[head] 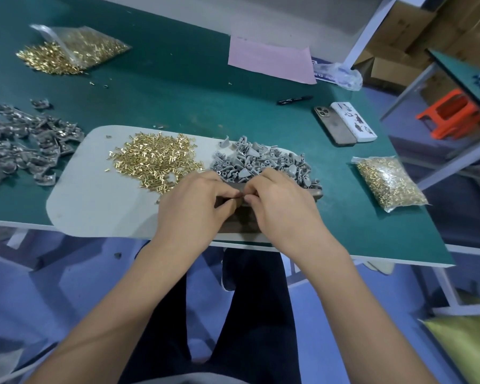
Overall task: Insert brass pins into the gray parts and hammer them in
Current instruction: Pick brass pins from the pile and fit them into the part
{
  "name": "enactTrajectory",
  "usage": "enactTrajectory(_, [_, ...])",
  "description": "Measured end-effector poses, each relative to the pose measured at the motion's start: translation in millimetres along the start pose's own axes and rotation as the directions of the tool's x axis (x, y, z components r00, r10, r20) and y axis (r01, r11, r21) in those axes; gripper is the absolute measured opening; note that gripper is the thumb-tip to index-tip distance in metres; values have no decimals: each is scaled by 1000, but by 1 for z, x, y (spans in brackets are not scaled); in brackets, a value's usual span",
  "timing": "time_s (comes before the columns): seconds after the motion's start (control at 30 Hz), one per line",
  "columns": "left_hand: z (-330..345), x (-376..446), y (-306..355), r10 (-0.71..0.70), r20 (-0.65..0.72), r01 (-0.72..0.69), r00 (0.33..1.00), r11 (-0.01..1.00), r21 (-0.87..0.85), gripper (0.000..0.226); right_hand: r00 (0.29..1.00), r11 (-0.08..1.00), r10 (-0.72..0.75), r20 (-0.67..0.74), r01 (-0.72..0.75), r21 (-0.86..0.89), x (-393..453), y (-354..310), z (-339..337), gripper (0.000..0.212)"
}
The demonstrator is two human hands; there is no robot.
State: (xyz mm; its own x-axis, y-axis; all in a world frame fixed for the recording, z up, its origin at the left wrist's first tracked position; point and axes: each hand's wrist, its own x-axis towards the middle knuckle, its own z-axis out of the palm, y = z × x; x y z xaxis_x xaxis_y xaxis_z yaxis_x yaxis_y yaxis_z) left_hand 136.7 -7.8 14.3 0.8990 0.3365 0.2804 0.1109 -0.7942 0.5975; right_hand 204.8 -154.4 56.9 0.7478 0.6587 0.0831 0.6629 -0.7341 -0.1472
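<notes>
A heap of loose brass pins [153, 159] lies on the pale grey mat [89, 195], with a pile of gray parts [263, 162] just to its right. My left hand [194, 206] and my right hand [280, 206] meet over a dark metal block [244, 217] at the mat's near edge. Their fingertips pinch a small piece between them at the middle; it is mostly hidden, so I cannot tell whether it is a pin, a part or both. No hammer shows.
A pile of finished grey parts [20, 145] lies at the left. An open bag of pins [75, 48] sits far left, another bag [390, 182] at the right edge. Two phones [344, 124], a black pen [294, 100] and pink paper [269, 60] lie behind.
</notes>
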Motion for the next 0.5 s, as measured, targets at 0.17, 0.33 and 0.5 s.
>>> enactTrajectory(0.17, [2, -1, -1, -6, -14, 6, 1000, 1000, 5, 13, 1000, 980, -1, 18, -3, 197, 2, 4, -1, 8])
enactTrajectory(0.33, [3, -1, -1, -5, -25, 6, 1000, 1000, 20, 11, 1000, 981, 6, 16, -9, 194, 7, 7, 1, 7])
enactTrajectory(0.5, [2, -1, 0, 5, -29, -4, 1000, 1000, 27, 12, 995, 933, 88, -47, -66, 354, 0, 8, 5, 7])
